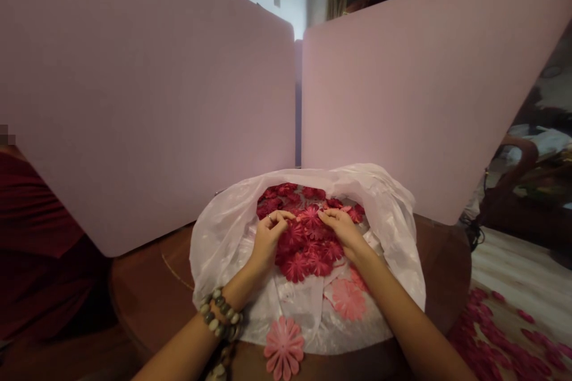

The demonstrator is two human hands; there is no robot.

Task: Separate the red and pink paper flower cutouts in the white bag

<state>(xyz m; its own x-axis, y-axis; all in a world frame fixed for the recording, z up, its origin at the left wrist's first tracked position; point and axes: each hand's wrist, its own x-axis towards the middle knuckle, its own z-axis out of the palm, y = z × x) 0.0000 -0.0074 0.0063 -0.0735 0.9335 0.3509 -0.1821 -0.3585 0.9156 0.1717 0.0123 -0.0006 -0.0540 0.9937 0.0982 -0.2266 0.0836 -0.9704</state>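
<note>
A white plastic bag (223, 232) lies wide open, and many dark red flower-shaped pieces (308, 250) are heaped in its mouth. Over the heap, my right hand (344, 229) pinches the edge of a red petal flower (311, 216) between thumb and fingers. My left hand (269, 238) is closed too, thumb against fingertips, beside the same heap; what it holds is too small to make out. A lighter coral flower (348, 299) rests on the bag below my right wrist. At the bag's front edge lies a pink flower piece (284, 348).
The bag rests on a round brown table (147, 285). Two tall pink panels (179, 101) stand behind it, meeting at a narrow gap. Red flower pieces (504, 333) are scattered on the floor at right. A person in a dark red garment (31, 238) is at left.
</note>
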